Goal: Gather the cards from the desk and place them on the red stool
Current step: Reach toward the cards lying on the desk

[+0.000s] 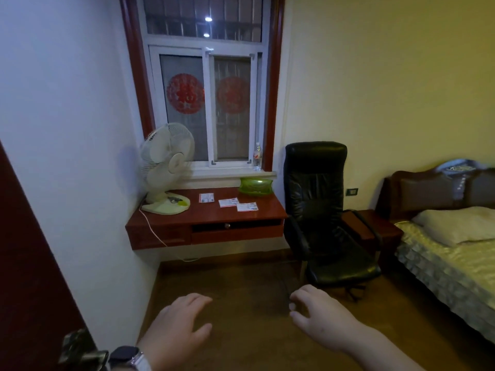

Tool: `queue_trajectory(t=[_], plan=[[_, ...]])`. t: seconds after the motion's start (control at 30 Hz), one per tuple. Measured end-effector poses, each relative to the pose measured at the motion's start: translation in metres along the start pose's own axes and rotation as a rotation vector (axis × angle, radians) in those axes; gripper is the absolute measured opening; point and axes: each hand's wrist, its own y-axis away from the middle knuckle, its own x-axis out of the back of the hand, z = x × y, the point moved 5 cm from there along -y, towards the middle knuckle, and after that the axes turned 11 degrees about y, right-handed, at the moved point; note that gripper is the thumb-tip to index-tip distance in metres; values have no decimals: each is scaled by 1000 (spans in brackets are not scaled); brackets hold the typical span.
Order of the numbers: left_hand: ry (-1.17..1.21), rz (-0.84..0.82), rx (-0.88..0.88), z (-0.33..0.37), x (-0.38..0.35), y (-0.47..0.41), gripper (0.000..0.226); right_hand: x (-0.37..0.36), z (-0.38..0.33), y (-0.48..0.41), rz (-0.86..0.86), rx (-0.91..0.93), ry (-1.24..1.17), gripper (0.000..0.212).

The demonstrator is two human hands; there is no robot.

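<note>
Under the window, the red wall-mounted counter (206,219) carries a white table fan (167,167), a green bowl (255,185) and three cards (228,202) lying flat, slightly apart, near its middle. A black office chair (318,210) stands just beside its right end. The left hand (176,325) and right hand (318,317) hover low, well short of the counter, fingers apart and empty. No red stool shows. Thin cards flat on glossy wood may slide or get missed when pinched.
</note>
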Motion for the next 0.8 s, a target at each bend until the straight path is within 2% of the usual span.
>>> queue_trajectory(t=[0.13,0.3,0.47,0.63,0.8], plan=[[55,75,25,-24,20,-56,60,10,-23,-55,70,34,73,40],[78,104,-27,-29,40,-109,59,17,-41,-112,170,60,107,39],[60,125,-35,-48,53,-159,58,8,-43,-172,139,78,42,40],[63,115,62,-75,53,-210,56,-5,-21,-240,107,37,-39,41],[29,138,146,-93,64,-282,55,-16,2,-334,12,88,-87,43]])
